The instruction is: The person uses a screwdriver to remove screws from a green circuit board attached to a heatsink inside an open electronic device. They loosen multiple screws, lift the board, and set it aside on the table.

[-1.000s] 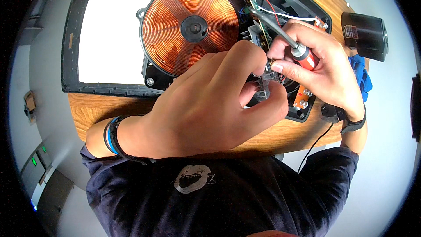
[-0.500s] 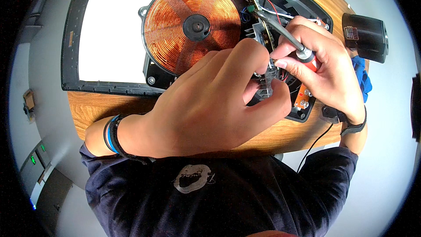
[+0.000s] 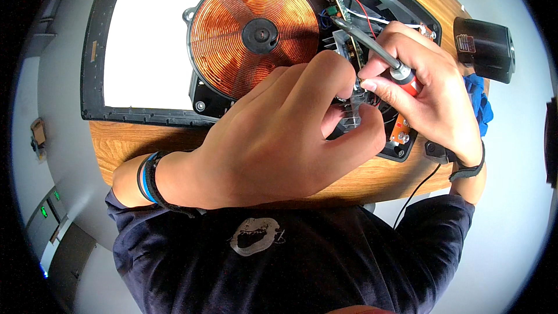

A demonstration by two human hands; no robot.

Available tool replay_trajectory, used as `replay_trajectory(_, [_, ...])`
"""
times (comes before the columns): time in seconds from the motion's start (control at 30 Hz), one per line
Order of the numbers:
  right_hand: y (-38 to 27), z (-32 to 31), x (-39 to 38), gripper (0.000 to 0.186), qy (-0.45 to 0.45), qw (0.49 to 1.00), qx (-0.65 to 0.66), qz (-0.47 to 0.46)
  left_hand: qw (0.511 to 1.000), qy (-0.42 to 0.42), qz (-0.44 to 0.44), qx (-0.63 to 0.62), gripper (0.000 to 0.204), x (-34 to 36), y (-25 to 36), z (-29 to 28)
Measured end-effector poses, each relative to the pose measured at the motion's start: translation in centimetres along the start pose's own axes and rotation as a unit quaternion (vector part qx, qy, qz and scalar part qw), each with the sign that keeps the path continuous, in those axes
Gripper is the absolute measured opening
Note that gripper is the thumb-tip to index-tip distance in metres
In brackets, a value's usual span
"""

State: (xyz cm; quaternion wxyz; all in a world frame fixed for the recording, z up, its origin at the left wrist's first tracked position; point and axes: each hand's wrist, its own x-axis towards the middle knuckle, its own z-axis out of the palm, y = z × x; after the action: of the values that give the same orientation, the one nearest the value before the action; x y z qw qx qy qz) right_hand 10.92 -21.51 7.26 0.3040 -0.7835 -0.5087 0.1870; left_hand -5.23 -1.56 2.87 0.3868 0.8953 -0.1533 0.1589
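An opened induction cooktop [image 3: 93, 94] lies on the table, with a round copper coil [image 3: 224, 17] at its middle. My left hand [image 3: 273, 134] is curled over the finned metal heat sink [image 3: 351, 115], thumb on the near side and fingertips partly hidden behind it. In my right hand [image 3: 433, 84] a screwdriver [image 3: 372, 43] with a red handle lies across the palm, its shaft slanting up-left over the upright circuit board [image 3: 347, 14]. My right thumb and index finger pinch together at the board's near end; what is between them is too small to make out.
Red and white wires [image 3: 361, 6] run over the black housing. A small orange board [image 3: 401, 131] sits at its near right. A black box-shaped object [image 3: 483, 49] and blue cloth [image 3: 478, 104] are at the right. A black cable [image 3: 415, 195] hangs off the wooden table [image 3: 157, 139].
The screwdriver's tip has shifted slightly left and down as my right hand tilts a little. My left hand stays almost in place.
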Motion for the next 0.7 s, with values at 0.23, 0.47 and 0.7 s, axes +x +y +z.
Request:
replay_trajectory(0.23, [0.1,0.0,0.1,0.016,-0.007,1.000,0.002,-0.007,1.000,-0.001,0.009,-0.003,0.033,0.1,0.0,0.0])
replay_trajectory(0.47, [0.1,-0.1,0.2,0.018,-0.022,1.000,0.002,0.009,0.999,0.003,-0.011,-0.033,0.033,-0.1,-0.1,0.4])
replay_trajectory(0.7, [0.3,-0.3,0.4,0.019,-0.027,1.000,0.001,-0.013,0.999,-0.026,-0.022,-0.009,0.028,0.2,-1.2,0.2])
